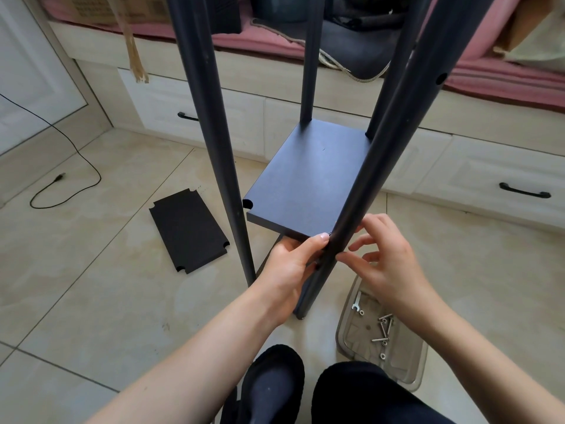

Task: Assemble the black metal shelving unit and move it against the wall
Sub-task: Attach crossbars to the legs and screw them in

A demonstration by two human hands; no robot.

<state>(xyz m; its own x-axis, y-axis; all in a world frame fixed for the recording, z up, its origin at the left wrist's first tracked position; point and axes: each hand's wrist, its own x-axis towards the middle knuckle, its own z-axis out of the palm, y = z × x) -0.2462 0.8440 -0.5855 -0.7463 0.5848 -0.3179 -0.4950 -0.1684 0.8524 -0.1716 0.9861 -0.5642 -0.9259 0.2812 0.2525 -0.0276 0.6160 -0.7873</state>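
Black frame (308,175): four poles, one mounted shelf (305,179); one spare panel (188,229).

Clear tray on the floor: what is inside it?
The clear tray holds a small wrench, several bolts and a few washers. The right hand covers its far end, so anything there is hidden.

Arms: your forearms are bare, with no sleeves in view.
Hands: your left hand (289,261) and right hand (386,261) wear no gloves or rings.
Legs: you wear dark trousers (360,396).
Foot: you wear a black slipper (275,384).
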